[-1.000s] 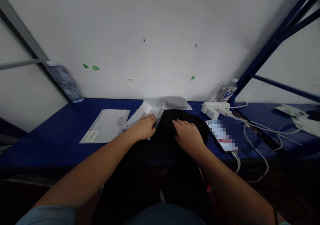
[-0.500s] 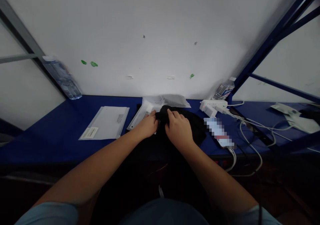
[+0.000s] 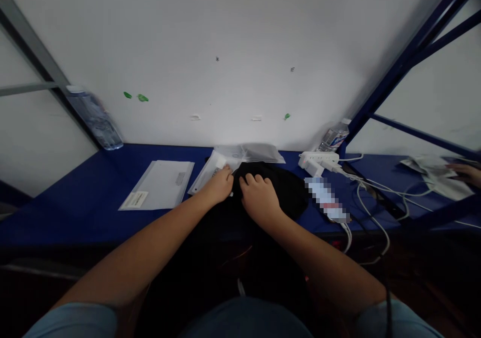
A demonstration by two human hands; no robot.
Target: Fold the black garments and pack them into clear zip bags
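A bunched piece of black cloth (image 3: pixel 287 190) lies in front of me at the desk's front edge; its folds are too dark to make out. My left hand (image 3: pixel 221 185) is closed at the cloth's left side, its fingertips pinching the edge. Curled over the top of the cloth, my right hand (image 3: pixel 259 192) grips the fabric with bent fingers. A clear plastic bag (image 3: pixel 205 175) with printing lies just beyond and left of my left hand, partly covered. Behind the cloth rests another plastic bag (image 3: pixel 263 152) with something grey in it.
On the blue desk (image 3: pixel 97 187), a white labelled packet (image 3: pixel 163 185) lies left. Rightward are a power strip (image 3: pixel 317 158), a phone (image 3: pixel 326 200) and loose white cables (image 3: pixel 379 222). Bottles (image 3: pixel 95 120) stand at both sides. Another person's hand (image 3: pixel 466 172) touches pale packets at far right.
My right hand has shifted slightly left and down on the cloth, whose raised fold by my left hand now lies flatter. Another person's hand has come into view at far right.
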